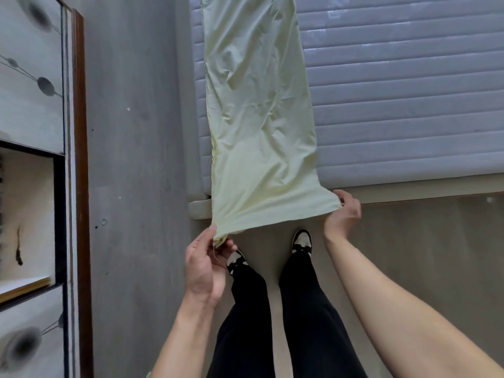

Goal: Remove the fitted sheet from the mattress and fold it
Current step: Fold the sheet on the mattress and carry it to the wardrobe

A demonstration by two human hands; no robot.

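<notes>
Pale yellow fitted sheet (259,118) folded into long narrow strip, lying lengthwise on grey quilted mattress (409,91), near end hanging past mattress edge. Left hand (204,266) pinches left near corner; right hand (344,211) pinches right near corner. 2 black-and-white shoes (302,240) on floor below. Patterned cabinet (32,105) at left, beside grey wall (131,132).

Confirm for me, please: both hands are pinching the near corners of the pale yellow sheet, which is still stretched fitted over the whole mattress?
Not fitted: in the head view the sheet lies as a folded strip along the bare mattress. The left hand and right hand do pinch its corners.
</notes>
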